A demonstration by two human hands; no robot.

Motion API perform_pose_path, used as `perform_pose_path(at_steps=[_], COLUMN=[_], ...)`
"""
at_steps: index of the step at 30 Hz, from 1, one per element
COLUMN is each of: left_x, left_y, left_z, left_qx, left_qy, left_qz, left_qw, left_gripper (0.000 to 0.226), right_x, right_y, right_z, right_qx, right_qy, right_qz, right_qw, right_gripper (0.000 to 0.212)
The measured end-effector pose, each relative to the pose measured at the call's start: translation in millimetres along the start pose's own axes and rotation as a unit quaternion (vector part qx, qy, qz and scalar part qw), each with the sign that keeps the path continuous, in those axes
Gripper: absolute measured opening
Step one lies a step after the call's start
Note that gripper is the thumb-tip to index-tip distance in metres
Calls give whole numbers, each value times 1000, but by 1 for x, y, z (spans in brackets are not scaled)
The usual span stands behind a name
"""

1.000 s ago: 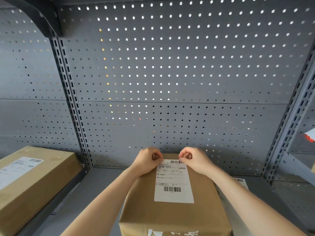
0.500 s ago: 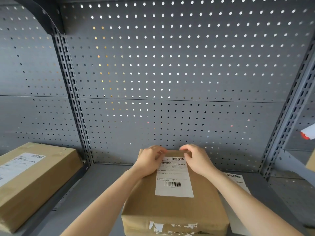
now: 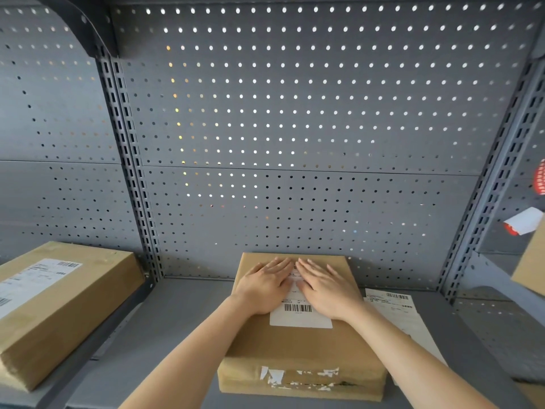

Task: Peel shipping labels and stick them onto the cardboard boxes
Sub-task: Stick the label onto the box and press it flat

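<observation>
A brown cardboard box (image 3: pixel 300 346) lies on the grey shelf (image 3: pixel 177 335) in front of me. A white shipping label (image 3: pixel 299 315) with a barcode sits on its top face. My left hand (image 3: pixel 265 286) and my right hand (image 3: pixel 327 287) lie flat, side by side, on the label's upper part, fingers stretched toward the back. Both palms cover most of the label; only its lower strip shows. Neither hand holds anything.
A second labelled cardboard box (image 3: pixel 59 302) stands on the shelf bay at the left. A stack of label sheets (image 3: pixel 398 314) lies right of the middle box. Grey pegboard (image 3: pixel 295 128) forms the back wall. Part of another box (image 3: pixel 530 267) shows at the right edge.
My hands went from pinching the label's top corners to lying flat on it with fingers spread. The label now rests flat on the box top.
</observation>
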State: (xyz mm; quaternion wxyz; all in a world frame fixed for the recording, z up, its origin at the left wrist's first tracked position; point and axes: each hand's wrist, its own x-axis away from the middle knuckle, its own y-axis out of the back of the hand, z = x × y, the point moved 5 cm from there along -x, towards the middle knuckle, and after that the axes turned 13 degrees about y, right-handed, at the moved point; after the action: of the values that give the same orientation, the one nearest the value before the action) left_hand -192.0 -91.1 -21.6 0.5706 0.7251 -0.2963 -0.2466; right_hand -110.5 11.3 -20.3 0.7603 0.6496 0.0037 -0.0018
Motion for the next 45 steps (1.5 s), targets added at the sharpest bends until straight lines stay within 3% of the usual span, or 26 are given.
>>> perform_pose_path(at_steps=[20,28,45], left_x=[12,32,59], left_y=[2,-3,7], left_z=[19,-2,18], left_qx=[-4,-25,-14], left_qy=[133,53,106], left_qz=[33,49,42], left_qw=[991,997,993], left_gripper=[59,55,57], right_x=[14,25,54], right_y=[-1,-5,-3], right_z=[-9,21,8], right_qx=[-18,1,-17], right_qy=[-138,-51,-136], right_qz=[-22,18,6], right_qw=[990,999,990], right_gripper=[70,61,62])
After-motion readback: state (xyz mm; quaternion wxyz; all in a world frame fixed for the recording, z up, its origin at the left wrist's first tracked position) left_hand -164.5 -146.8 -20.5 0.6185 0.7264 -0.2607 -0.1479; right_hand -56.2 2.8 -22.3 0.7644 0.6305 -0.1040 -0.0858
